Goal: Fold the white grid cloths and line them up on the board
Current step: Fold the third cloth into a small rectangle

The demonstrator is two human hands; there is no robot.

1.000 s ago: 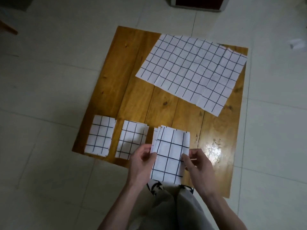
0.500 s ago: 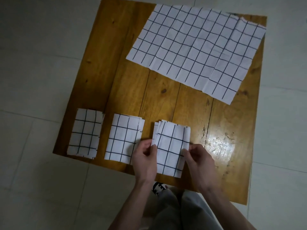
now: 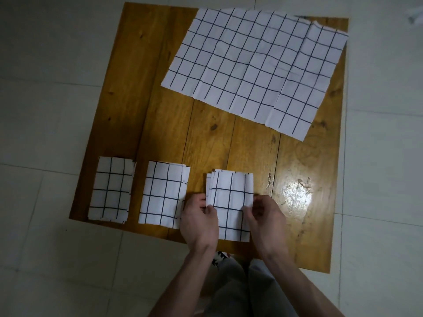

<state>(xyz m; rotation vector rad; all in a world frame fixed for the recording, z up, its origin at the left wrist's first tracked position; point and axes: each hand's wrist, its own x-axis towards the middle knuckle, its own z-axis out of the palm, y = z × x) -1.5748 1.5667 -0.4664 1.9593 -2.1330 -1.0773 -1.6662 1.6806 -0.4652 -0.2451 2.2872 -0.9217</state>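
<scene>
A wooden board (image 3: 229, 145) lies on the tiled floor. Along its near edge sit three folded white grid cloths in a row: one at the left (image 3: 111, 187), one in the middle (image 3: 163, 194), and a third (image 3: 231, 195) further right. My left hand (image 3: 200, 219) pinches the third cloth's left edge and my right hand (image 3: 265, 217) pinches its right edge; the cloth lies flat on the board. A large unfolded grid cloth (image 3: 254, 67) is spread over the board's far right part.
Pale floor tiles (image 3: 45, 88) surround the board. My knees in grey trousers (image 3: 240, 287) are just below the board's near edge. A glossy glare patch (image 3: 297, 195) marks the bare wood right of my hands.
The third folded cloth has gone from overhanging the near edge to lying on the board in line with the other two. The view has moved closer over the board.
</scene>
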